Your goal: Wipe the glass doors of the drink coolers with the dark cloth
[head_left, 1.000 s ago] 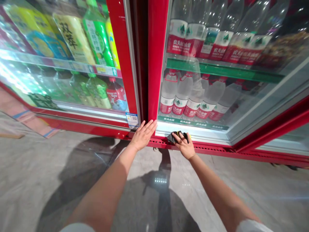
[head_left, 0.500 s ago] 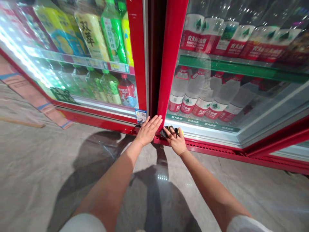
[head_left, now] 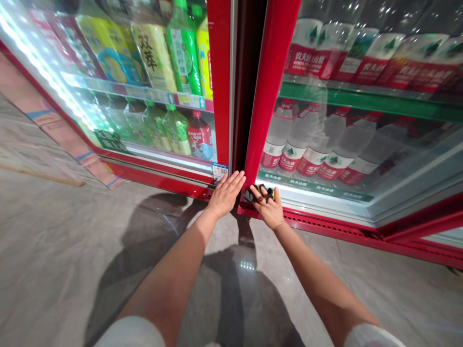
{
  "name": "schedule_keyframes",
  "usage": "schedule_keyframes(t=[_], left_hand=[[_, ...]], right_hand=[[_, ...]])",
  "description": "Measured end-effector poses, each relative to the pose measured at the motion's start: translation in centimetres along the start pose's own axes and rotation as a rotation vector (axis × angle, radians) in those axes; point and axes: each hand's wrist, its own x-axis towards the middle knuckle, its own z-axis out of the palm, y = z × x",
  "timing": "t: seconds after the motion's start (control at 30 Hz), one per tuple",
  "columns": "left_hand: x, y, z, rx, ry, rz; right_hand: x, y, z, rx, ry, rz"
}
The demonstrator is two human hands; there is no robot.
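My left hand [head_left: 227, 195] lies flat with its fingers stretched out, close to the lower left corner of the red door frame [head_left: 265, 103] of the right drinks fridge. The fingertips reach the dark gap between the two fridges. Beside it, my right hand [head_left: 269, 208] grips a small black and yellow object [head_left: 250, 195] against the bottom of that frame. Its kind is unclear, since the fingers cover much of it. Behind the glass near this hand, water bottles [head_left: 289, 156] with red and white labels stand in a row.
The left drinks fridge [head_left: 221, 96] holds several coloured bottles and carries a blue and white sticker [head_left: 219, 171] at its lower corner. A red perforated base strip [head_left: 325, 225] runs below the right fridge. Cardboard boxes [head_left: 61, 130] stand at the left, on a grey floor [head_left: 54, 231].
The view has shifted, so the fridges appear a little further right. Both hands stay at the bottom of the door frame, and the right one still presses the black and yellow object there.
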Motion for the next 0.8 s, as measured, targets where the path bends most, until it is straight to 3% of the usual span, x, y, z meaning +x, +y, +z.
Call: schedule_keyframes(t=[0.1, 0.3, 0.43, 0.53, 0.73, 0.8], left_hand=[[-0.4, -0.2, -0.2, 0.003, 0.008, -0.029], [-1.5, -0.6, -0.7, 0.007, -0.020, -0.045], [-1.4, -0.9, -0.4, -0.006, 0.064, -0.203], [-1.0, -1.0, -0.2, -0.023, 0.123, -0.243], [-1.0, -0.8, -0.3, -0.015, 0.097, -0.177], [-1.1, -0.8, -0.3, -0.006, 0.095, -0.213]], right_hand=[[0.6, -0.4, 0.0, -0.017, 0.042, 0.044], [-0.5, -1.3, 0.8, 0.017, -0.042, -0.135], [2.7, -1.2, -0.3, 0.057, 0.004, -0.028], [4.5, -1.2, -1.1, 0.060, 0.052, 0.069], [3.1, -1.7, -0.4, 0.042, -0.006, -0.103], [3.9, -1.6, -0.8, 0.045, -0.003, -0.078]])
